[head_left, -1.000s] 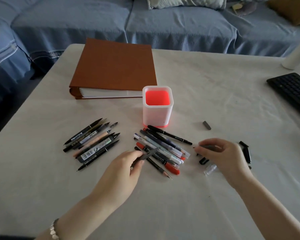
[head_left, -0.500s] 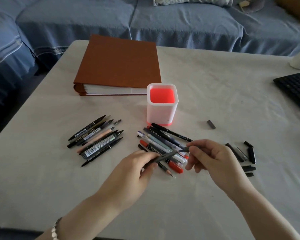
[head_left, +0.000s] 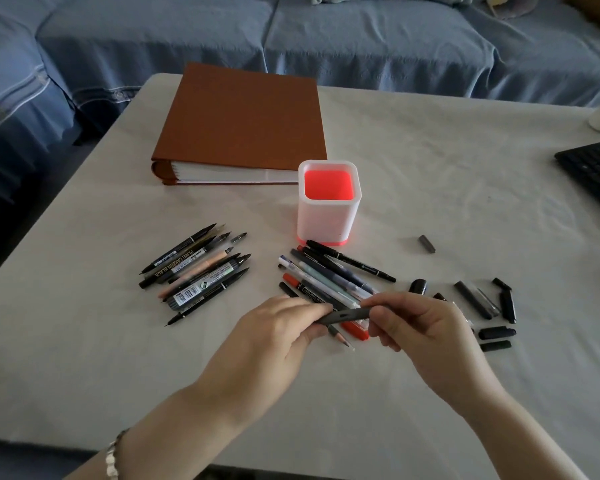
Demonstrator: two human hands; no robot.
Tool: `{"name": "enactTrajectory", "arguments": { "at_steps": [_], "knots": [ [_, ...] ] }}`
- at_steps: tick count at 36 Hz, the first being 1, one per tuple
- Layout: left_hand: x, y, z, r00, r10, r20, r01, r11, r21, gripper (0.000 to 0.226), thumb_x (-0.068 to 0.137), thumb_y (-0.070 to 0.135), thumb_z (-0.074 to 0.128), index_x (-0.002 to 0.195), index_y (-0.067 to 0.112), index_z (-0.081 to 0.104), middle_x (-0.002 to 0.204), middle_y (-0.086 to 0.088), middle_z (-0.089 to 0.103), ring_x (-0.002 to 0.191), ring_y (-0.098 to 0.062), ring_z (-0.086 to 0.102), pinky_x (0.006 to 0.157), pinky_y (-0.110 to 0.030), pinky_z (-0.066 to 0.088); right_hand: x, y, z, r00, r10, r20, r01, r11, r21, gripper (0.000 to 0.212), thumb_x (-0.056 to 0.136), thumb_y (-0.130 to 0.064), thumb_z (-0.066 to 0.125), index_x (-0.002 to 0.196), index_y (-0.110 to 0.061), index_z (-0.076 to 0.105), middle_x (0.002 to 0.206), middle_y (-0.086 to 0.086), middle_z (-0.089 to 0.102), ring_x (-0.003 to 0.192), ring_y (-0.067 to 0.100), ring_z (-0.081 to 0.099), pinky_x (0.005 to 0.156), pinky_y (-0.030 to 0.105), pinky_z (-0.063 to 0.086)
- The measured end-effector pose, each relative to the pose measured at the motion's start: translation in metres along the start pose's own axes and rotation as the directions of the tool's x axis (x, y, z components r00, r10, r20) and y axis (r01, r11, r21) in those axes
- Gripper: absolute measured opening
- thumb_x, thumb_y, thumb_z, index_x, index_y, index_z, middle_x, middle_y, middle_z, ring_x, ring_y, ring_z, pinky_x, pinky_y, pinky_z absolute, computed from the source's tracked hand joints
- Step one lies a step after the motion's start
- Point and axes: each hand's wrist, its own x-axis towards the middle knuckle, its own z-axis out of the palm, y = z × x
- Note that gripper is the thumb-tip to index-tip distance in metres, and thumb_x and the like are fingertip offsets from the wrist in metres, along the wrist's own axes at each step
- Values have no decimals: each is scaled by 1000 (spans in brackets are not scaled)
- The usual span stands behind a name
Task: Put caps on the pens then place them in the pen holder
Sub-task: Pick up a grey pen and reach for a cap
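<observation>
One pen holder, one binder, one keyboard. About eight pens in left cluster, about seven in middle heap, overlapping. About eight loose caps at right. One grey pen held.

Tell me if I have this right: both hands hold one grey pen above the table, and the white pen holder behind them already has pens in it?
Not quite. The head view shows the pen holder empty, only its red bottom inside. The rest stands: the left hand and right hand both hold the grey pen above the table.
</observation>
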Motion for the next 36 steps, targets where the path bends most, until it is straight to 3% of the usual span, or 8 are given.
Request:
{"name": "enactTrajectory", "arguments": {
  "at_steps": [8,13,16,20,23,27,32,36],
  "knots": [
    [4,4,2,1000,1,-8,-1,1000,-7,17,82,20,58,95,14,67,72,14,59,72,1,50,68,7,28,-3,1,-1,998,-47,-33,46,998,-37,30,80,8,57,72,-20,66,52,-3,64,45,1,51,51,8,41],
    [21,3,7,976,-166,141,174,983,-49,12,91,18,51,90,20,62,68,8,55,62,-9,48,52,-16,32,14,16,-11,997,63,45,-51,974,-221,21,87,-6,56,76,-20,67,54,-3,63,46,0,50,49,7,37],
    [30,-1,10,953,-285,105,291,955,-49,14,93,20,47,98,19,60,81,2,65,73,-16,58,61,-22,41,36,34,-30,998,19,-65,-48,885,-463,17,89,-17,54,80,-22,68,64,-9,62,52,3,51,48,13,37],
    [31,-10,7,900,-433,56,436,886,-157,12,93,20,45,88,21,55,84,4,69,82,-14,65,72,-27,50,76,48,-68,936,-143,-322,-131,707,-695,21,89,-14,53,105,-9,65,96,8,63,78,23,54,69,25,36],
    [25,-14,5,870,-492,38,485,841,-241,10,93,22,45,86,25,51,84,11,69,82,-4,64,74,-21,48,103,55,-85,918,-65,-392,-265,638,-724,31,90,-18,50,118,-8,57,115,14,57,101,31,54,81,33,40],
    [22,-17,2,827,-562,-20,514,770,-378,4,92,19,48,93,20,52,84,10,70,78,0,65,76,-22,52,121,64,-84,926,38,-375,-336,537,-774,31,90,-23,52,117,-11,59,117,15,54,105,35,52,79,36,42],
    [23,-15,0,746,-666,-2,445,500,-743,18,88,-4,50,88,14,50,86,-9,68,76,-13,70,72,-29,57,116,71,-80,931,2,-366,-319,495,-808,22,88,-22,53,102,-10,66,106,12,58,91,31,54,67,31,39],
    [24,-13,-5,694,-717,56,285,203,-937,21,88,-13,43,91,8,48,80,-13,66,77,-23,71,71,-35,58,91,59,-65,957,-12,-290,-180,760,-625,13,85,-18,59,96,-14,64,93,7,68,82,22,60,70,29,46]
  ]
}}
